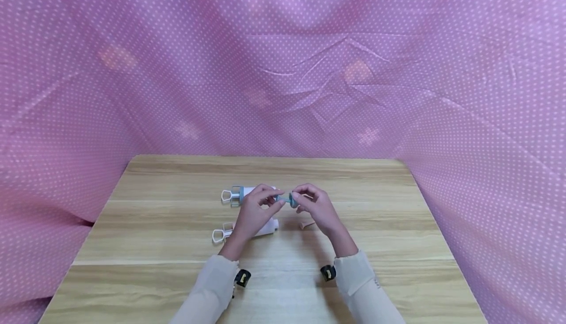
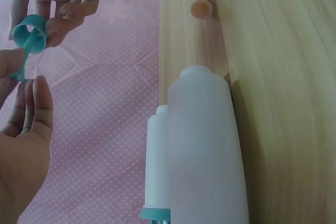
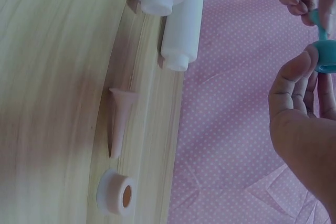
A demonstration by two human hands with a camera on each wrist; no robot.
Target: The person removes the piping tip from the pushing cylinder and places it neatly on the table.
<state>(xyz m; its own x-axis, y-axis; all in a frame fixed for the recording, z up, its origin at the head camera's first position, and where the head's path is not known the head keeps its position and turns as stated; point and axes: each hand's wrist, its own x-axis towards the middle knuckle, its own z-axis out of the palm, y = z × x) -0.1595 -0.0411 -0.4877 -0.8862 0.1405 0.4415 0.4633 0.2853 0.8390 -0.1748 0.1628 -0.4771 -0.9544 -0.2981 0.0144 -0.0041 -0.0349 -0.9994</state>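
Observation:
Above the middle of the table, my left hand (image 1: 254, 211) pinches a slim teal nozzle-like piece (image 2: 22, 69) between thumb and fingertips. My right hand (image 1: 323, 211) holds a teal ring-shaped cap (image 3: 326, 51) at its rim, with the thumb on one side. The two teal pieces meet, the slim one reaching toward the ring's opening; how far in it sits I cannot tell. Behind and under my left hand lie two large plunger syringes: a white one with a teal collar (image 3: 184, 30) and a pale pinkish one (image 2: 205, 145). Both have white looped handles.
A pink tapered nozzle (image 3: 122, 116) lies on the wooden table (image 1: 376, 245) below my right hand. Near it stands a pink ring-shaped cap (image 3: 110, 192). Pink dotted cloth (image 1: 283, 68) hangs along the table's back and sides.

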